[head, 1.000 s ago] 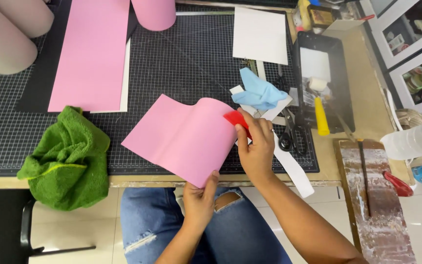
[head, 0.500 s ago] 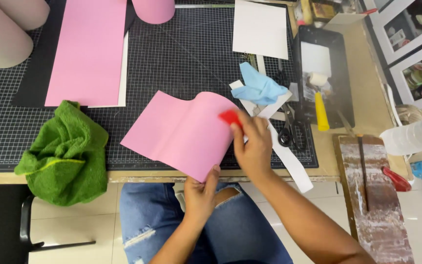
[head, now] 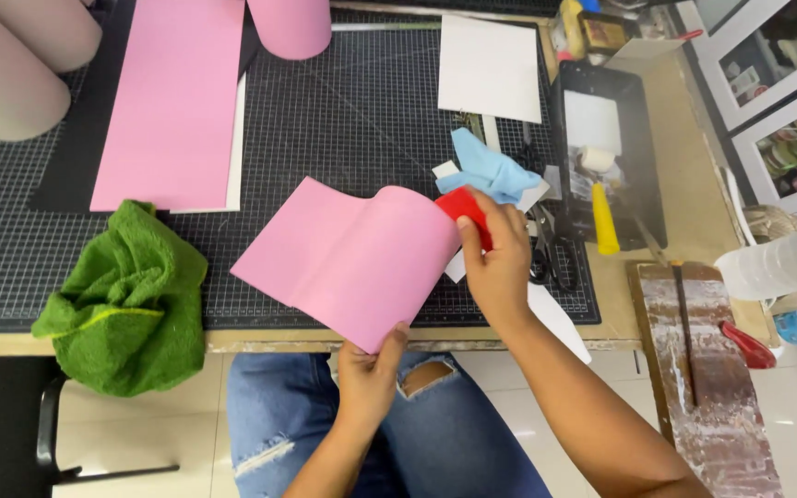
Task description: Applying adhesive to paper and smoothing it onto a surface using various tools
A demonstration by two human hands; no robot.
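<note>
As the right hand, gripping a red scraper, has slid slightly along the curled pink sheet, the left hand still pinches its near corner, so smoothing continues.

A wooden table is carrying a black gridded mat, a black tray and a stained board. A green towel is hanging over its front edge, lying partly on the mat.
</note>
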